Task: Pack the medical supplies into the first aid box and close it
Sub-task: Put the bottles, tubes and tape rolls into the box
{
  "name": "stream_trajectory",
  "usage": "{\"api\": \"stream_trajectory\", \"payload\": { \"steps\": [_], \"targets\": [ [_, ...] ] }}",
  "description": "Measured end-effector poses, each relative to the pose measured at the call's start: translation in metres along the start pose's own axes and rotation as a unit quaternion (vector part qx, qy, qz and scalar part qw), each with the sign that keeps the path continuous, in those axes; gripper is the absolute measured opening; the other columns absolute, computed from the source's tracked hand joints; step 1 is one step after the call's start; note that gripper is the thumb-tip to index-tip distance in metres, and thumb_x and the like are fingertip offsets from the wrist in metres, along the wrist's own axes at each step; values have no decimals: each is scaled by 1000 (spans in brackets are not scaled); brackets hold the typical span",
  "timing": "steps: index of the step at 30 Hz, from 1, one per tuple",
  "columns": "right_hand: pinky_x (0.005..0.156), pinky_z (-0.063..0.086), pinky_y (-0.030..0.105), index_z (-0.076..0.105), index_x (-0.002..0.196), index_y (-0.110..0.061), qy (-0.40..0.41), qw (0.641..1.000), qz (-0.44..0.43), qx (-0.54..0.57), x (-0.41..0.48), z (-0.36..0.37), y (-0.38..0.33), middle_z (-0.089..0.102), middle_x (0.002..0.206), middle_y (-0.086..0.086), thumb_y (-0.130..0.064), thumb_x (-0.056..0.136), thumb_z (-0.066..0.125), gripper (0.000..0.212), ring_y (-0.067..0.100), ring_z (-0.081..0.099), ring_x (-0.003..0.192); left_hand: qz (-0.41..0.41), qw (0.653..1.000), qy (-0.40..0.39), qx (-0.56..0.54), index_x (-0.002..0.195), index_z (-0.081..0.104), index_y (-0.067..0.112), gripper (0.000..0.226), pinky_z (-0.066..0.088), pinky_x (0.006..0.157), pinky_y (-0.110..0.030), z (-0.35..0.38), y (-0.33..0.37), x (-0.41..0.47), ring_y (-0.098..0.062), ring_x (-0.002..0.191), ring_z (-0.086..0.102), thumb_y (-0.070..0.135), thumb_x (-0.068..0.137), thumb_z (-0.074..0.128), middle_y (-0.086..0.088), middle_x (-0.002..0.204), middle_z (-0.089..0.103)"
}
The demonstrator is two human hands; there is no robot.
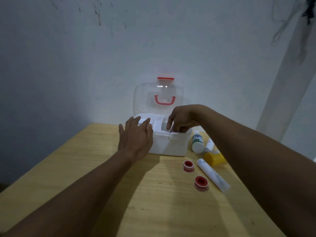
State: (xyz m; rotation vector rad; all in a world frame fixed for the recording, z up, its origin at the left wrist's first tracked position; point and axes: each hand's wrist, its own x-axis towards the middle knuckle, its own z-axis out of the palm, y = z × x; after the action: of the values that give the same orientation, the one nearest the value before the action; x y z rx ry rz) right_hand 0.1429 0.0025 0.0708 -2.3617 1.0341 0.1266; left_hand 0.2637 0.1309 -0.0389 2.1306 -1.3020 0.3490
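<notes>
The white first aid box [168, 145] stands open at the far side of the table, its clear lid [158, 98] with red handle and latch upright against the wall. My left hand [136, 139] rests flat with fingers spread on the box's left front corner. My right hand [182, 119] reaches down into the box's right compartment, fingers curled around a small dark item that I cannot make out. Right of the box lie a white bottle with a green label [197, 141], a small white tube [210, 144], a yellow container [214, 158], a long white tube [212, 175] and two red-and-white tape rolls [188, 165] [201, 183].
The wooden table [102, 168] meets a pale wall at the back. A white post [287, 86] leans at the right. The table's left edge runs diagonally towards me, and its right edge passes under my right forearm.
</notes>
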Motion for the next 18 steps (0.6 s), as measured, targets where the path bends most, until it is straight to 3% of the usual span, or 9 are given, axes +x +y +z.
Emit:
{"api": "stream_trajectory", "payload": {
  "steps": [4, 9, 18],
  "targets": [
    [85, 60, 37, 73, 101, -5, 32, 999, -14, 12, 3, 7, 6, 72, 105, 13, 2, 90, 59, 19, 29, 69, 102, -3, 1000, -7, 3, 145, 40, 29, 50, 7, 119, -56, 0, 1, 1, -23, 147, 15, 41, 101, 20, -5, 154, 35],
    [79, 60, 31, 73, 99, -5, 49, 996, -28, 65, -3, 0, 13, 76, 98, 9, 4, 90, 57, 21, 20, 72, 94, -10, 1000, -15, 24, 145, 41, 28, 53, 1, 118, -59, -2, 3, 4, -23, 148, 13, 41, 100, 18, -3, 153, 38],
    [74, 61, 29, 72, 98, 1, 179, 975, -62, 114, -32, -19, 44, 75, 96, 15, 2, 89, 60, 16, 23, 72, 90, 41, 998, 15, 51, 143, 44, 29, 55, -5, 116, -62, 8, 21, 0, -23, 149, 13, 45, 99, 15, -3, 150, 44]
  ]
}}
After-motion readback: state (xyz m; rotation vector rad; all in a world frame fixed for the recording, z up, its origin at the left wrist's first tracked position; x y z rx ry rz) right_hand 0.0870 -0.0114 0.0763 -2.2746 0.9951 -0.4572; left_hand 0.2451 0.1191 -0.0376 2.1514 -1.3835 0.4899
